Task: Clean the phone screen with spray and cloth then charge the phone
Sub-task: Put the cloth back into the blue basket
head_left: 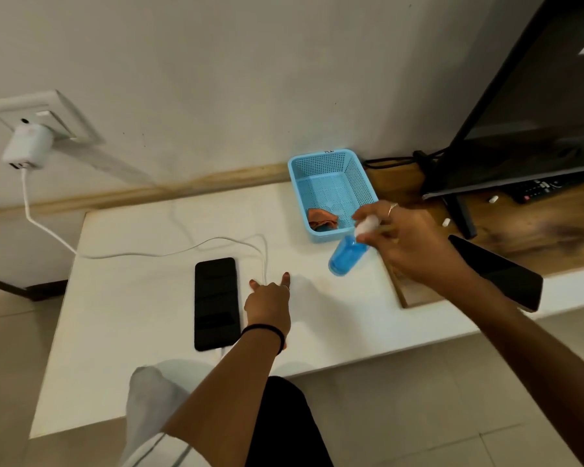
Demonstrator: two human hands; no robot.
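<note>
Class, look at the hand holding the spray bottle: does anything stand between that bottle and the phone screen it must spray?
Nothing visible does. The right hand holds the spray bottle above bare table; the phone lies face up, with the left hand beside it, not over it.

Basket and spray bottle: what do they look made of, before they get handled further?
The basket looks like light blue moulded plastic with a matte finish: its walls and floor are a regular perforated mesh. The spray bottle, held in the right hand, seems clear plastic, possibly blue-tinted or holding blue liquid, with a white, opaque pump top; motion blur leaves it uncertain.
</note>
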